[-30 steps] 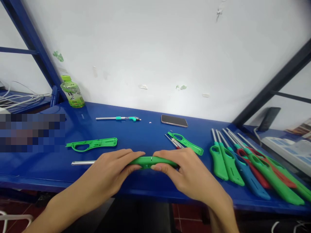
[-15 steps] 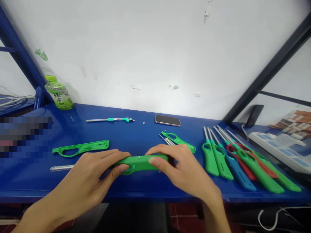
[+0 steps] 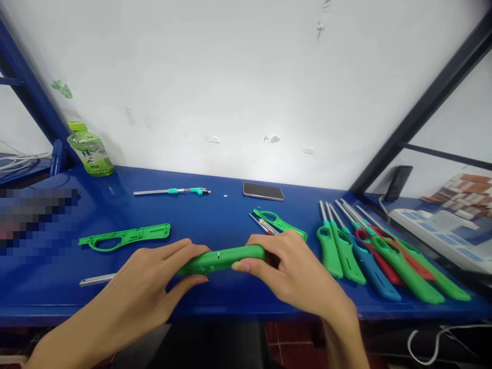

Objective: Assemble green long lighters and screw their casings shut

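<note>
Between my hands is a green gas lighter (image 3: 226,258), held sideways above the front of the blue table (image 3: 215,302). My left hand (image 3: 154,279) is closed round its left part, and a metal tube pokes out left past the wrist. The fingers and thumb of my right hand (image 3: 286,266) grip the handle's right end. Behind my left hand lies an opened green casing half (image 3: 126,237). A second green casing half (image 3: 282,223) with thin metal parts lies behind my right hand, partly hidden by it. Farther back rests a lighter's metal tube with a teal trigger (image 3: 172,191).
Several green, blue and red lighters (image 3: 369,251) lie in a row at the right. A phone (image 3: 263,191) lies near the wall. A drink bottle (image 3: 91,151) stands at the back left. Blue posts (image 3: 400,113) rise at both sides.
The lighter's right end has tipped up slightly in my hands. My left thumb has shifted to below the lighter, and my right thumb sits lower on its edge. The view has shifted slightly.
</note>
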A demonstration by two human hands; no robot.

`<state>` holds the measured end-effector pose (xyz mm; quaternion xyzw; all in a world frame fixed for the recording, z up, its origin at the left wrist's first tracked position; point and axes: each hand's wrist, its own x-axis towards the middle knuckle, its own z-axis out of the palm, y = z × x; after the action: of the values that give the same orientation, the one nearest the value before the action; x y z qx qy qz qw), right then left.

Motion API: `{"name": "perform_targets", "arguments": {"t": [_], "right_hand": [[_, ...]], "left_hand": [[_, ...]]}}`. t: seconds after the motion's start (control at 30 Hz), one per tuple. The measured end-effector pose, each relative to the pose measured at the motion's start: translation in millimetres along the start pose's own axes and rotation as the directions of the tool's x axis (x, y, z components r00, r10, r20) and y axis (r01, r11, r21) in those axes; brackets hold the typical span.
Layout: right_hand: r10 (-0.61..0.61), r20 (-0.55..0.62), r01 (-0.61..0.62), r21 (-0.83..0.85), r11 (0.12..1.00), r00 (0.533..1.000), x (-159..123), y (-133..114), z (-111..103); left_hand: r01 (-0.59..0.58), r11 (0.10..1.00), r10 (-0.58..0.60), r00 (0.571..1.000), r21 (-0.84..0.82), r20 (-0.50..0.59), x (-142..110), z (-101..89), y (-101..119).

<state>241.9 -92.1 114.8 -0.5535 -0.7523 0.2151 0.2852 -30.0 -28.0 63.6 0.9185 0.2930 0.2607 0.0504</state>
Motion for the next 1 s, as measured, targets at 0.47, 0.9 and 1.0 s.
{"name": "perform_targets", "arguments": {"t": [0.47, 0.9, 1.0], "right_hand": [[0.303, -0.429, -0.417, -0.202, 0.886, 0.851, -4.9, 69.1, -28.4], [0.349, -0.336, -0.446, -0.273, 0.853, 0.875, 10.3, 68.6, -6.7], [0.347, -0.329, -0.442, -0.284, 0.851, 0.879, 13.0, 67.6, -3.4]], "left_hand": [[-0.033, 0.993, 0.032, 0.999, 0.115, 0.013, 5.2, 1.2, -8.6], [0.094, 0.973, -0.134, 0.975, 0.210, 0.180, 2.7, 19.6, -8.9], [0.082, 0.977, -0.121, 0.972, 0.195, 0.201, 4.7, 18.6, -6.1]]}}
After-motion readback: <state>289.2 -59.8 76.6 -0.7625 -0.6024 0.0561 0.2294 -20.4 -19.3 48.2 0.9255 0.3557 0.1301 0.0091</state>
